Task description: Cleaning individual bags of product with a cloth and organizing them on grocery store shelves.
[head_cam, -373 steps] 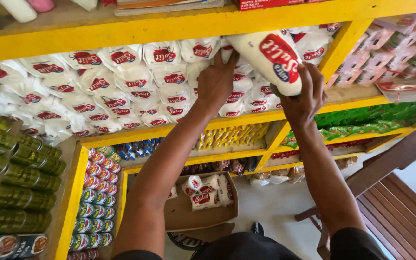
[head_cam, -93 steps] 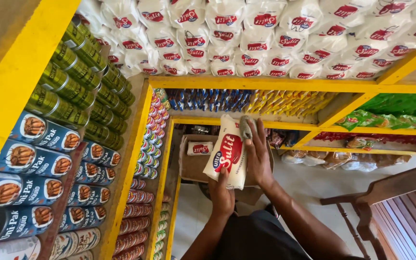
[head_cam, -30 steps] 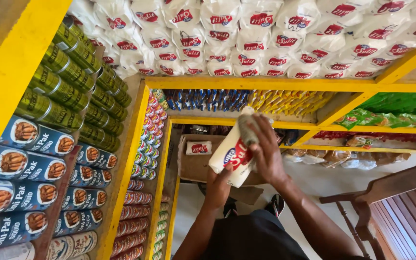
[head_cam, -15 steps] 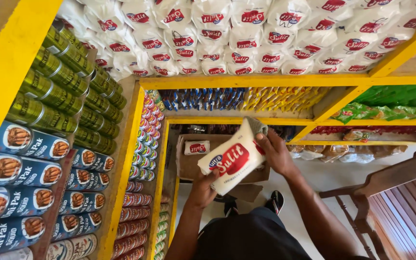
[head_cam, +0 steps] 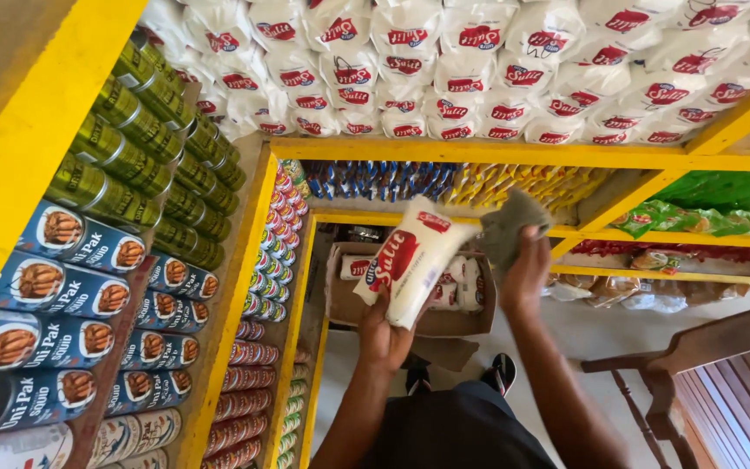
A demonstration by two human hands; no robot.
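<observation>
My left hand (head_cam: 381,333) grips the lower end of a white plastic bag (head_cam: 410,258) with a red label, held tilted in front of me. My right hand (head_cam: 524,269) is closed on a grey cloth (head_cam: 509,224), lifted just off the bag's upper right corner. Both are raised over an open cardboard box (head_cam: 340,300) on the floor, which holds a few more of the same white bags (head_cam: 453,287). The top shelf is packed with many matching white bags (head_cam: 444,82).
Yellow shelf frames (head_cam: 496,155) run across in front of me and down the left (head_cam: 236,295). Stacked green cans (head_cam: 145,165) and blue tins (head_cam: 71,295) fill the left shelves, small tins (head_cam: 258,347) the middle column. A wooden chair (head_cam: 696,365) stands right; green packets (head_cam: 713,208) lie on a right shelf.
My right hand has come off the bag's top and swung right with the cloth. The bag stays tilted in my left hand.
</observation>
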